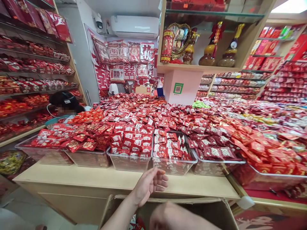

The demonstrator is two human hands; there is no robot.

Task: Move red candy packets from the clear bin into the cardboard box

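My left hand (151, 183) is raised above the back rim of a cardboard box (187, 200), fingers apart and curved, with nothing in it. Lower down, my right hand (164, 214) is over the box, smeared by motion; its fingers are hidden. Red packets (139, 222) lie inside the box, partly covered by my arms. Just beyond my left hand is a clear plastic bin (174, 166) of red and white packets (173, 144), with a gap along its right side. To its left, another clear bin (130, 162) is heaped with red packets (136, 142).
More bins line the wooden counter (79, 175), including dark red packets (217, 151) and orange-red ones (268, 150). A display cabinet (203, 68) overhangs the heaps on a pillar (183, 87). Another person (66, 102) is low at the left, beside stocked shelves (35, 72).
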